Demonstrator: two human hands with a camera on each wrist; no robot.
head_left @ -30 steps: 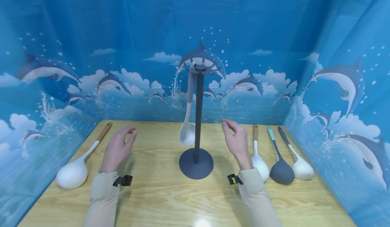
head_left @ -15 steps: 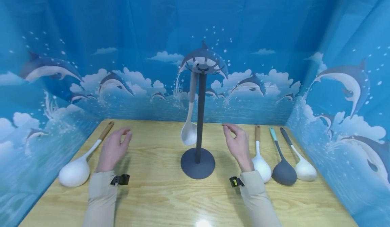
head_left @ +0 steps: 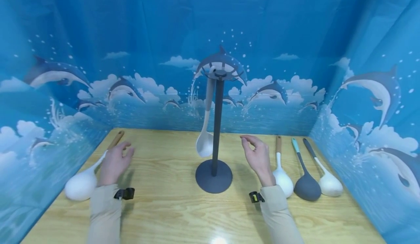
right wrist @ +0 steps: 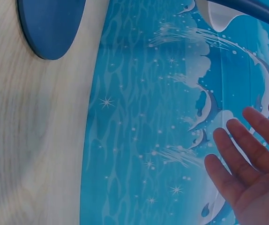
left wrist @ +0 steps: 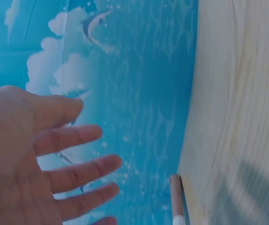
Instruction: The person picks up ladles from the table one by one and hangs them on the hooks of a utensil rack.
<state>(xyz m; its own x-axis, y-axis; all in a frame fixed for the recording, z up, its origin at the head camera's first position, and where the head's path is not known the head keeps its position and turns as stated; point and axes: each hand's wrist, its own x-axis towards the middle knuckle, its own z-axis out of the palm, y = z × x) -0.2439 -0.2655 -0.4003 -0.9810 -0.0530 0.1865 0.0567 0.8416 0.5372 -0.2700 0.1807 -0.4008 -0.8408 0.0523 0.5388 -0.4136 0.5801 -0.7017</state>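
My left hand (head_left: 115, 162) is over the white ladle with a wooden handle (head_left: 81, 185) at the left, overlapping its shaft in the head view. In the left wrist view its fingers (left wrist: 85, 171) are spread and hold nothing, with the ladle's handle (left wrist: 176, 199) below. My right hand (head_left: 257, 158) hovers between the dark stand (head_left: 217, 127) and the right-hand ladles, fingers relaxed and holding nothing. From the stand's top ring hangs a white ladle with a grey handle (head_left: 205, 144).
At the right lie a white ladle with a wooden handle (head_left: 283, 182), a dark ladle with a mint handle (head_left: 307, 187) and a white ladle with a dark handle (head_left: 330, 184). A blue dolphin-print curtain (head_left: 157, 25) surrounds the wooden table (head_left: 164, 215).
My left hand has moved left and slightly down, toward the ladle at the left. My right hand stays nearly in place. The head view has shifted a little.
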